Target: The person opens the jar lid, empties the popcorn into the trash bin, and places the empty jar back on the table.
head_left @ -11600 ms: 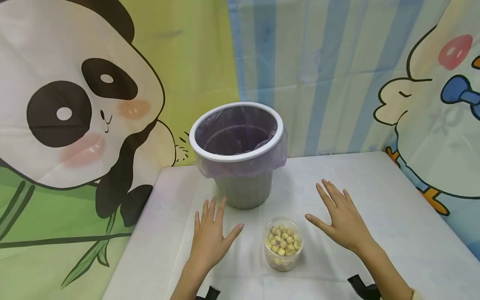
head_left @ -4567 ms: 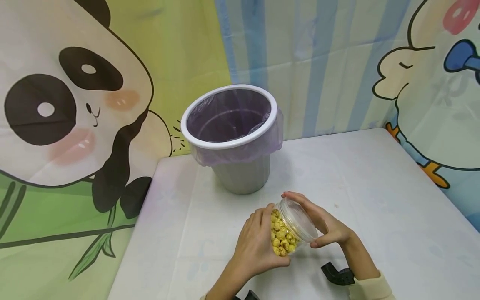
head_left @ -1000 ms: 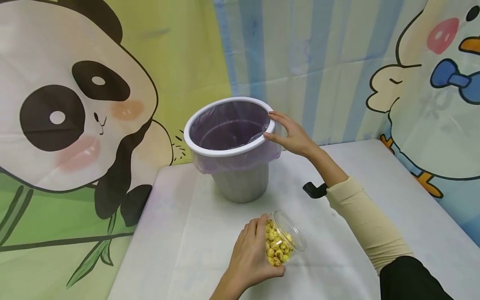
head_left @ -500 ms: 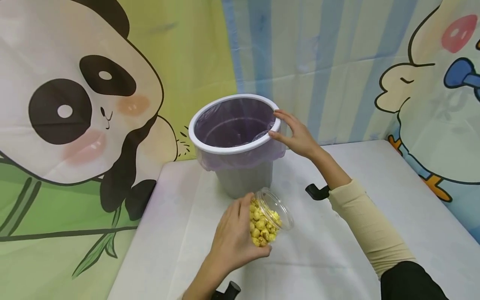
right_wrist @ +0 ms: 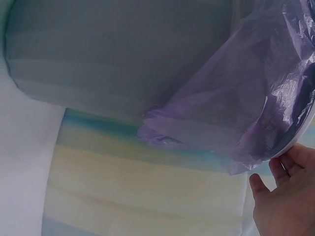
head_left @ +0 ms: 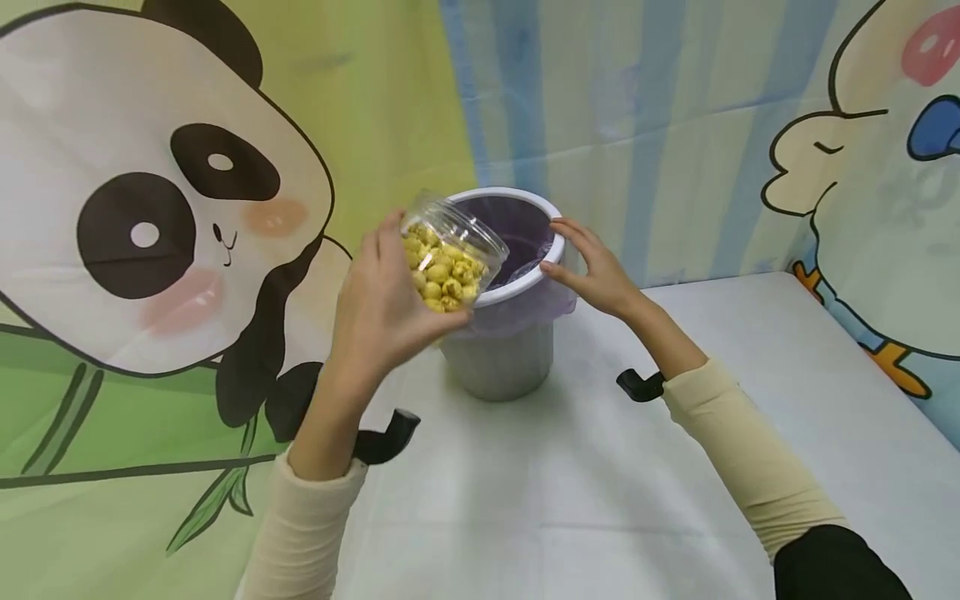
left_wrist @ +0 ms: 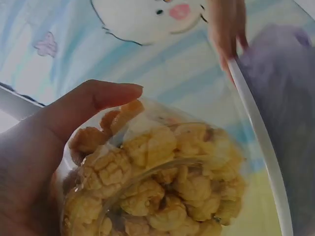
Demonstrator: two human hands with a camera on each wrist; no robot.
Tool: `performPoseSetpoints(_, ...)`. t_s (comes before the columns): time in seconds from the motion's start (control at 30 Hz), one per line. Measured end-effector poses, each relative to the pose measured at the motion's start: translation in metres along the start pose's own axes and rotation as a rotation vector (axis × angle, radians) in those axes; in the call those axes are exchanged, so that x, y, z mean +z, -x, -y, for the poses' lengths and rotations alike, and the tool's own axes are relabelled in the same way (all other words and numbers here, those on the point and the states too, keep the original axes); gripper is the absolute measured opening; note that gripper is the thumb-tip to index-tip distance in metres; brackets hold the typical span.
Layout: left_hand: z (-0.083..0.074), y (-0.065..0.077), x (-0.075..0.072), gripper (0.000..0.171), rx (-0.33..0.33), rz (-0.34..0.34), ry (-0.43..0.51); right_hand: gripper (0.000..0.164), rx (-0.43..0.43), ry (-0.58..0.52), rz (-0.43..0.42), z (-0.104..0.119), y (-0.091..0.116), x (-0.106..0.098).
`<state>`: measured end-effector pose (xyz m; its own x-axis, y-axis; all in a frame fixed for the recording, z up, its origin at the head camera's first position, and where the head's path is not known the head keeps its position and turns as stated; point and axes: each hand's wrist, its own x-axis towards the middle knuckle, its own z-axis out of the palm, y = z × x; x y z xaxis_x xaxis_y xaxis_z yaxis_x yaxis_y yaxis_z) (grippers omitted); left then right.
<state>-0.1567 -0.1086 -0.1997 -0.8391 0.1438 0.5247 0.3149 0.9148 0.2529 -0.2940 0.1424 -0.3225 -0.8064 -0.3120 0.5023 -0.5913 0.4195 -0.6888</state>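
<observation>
My left hand (head_left: 382,308) grips a clear plastic jar (head_left: 492,248) of yellow popcorn (head_left: 442,271), raised at the near left of the trash can's rim. The jar is tilted, mouth toward the right, and the popcorn is still inside. Close up, in the left wrist view, the thumb lies along the jar wall above the popcorn (left_wrist: 147,162). The grey trash can (head_left: 498,367) stands upright, its white rim partly hidden by the jar. With fingers spread, my right hand (head_left: 596,271) touches the right side of that rim; the thumb shows apart from it in the right wrist view.
A purple bag (right_wrist: 211,103) lines the can and hangs over its rim. The can stands on a white-covered table (head_left: 600,500). Behind it hangs a cartoon backdrop (head_left: 600,125) with a panda and a duck. Each wrist bears a black mount (head_left: 640,385).
My left hand has lifted the popcorn jar from low over the table, up and leftward to the can's rim. Earlier both hands were at the jar; my right hand later moved to the rim.
</observation>
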Motion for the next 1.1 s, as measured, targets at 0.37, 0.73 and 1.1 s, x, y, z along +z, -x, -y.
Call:
performPoseSetpoints(0.37,0.051,-0.103,0.058,0.119,0.002,0.096,-0.207,0.071,-0.009,0.040,0.018,-0.005,0.006,-0.011)
performPoseSetpoints(0.73,0.089,-0.114,0.092,0.119,0.288,0.216,-0.432,0.075,-0.064,0.042,0.041,0.002,0.000,-0.003)
performPoseSetpoints(1.1,0.094,-0.115,0.098,0.119,0.564,0.276,-0.584,0.077,-0.055,0.078,0.065,0.002,-0.001,-0.004)
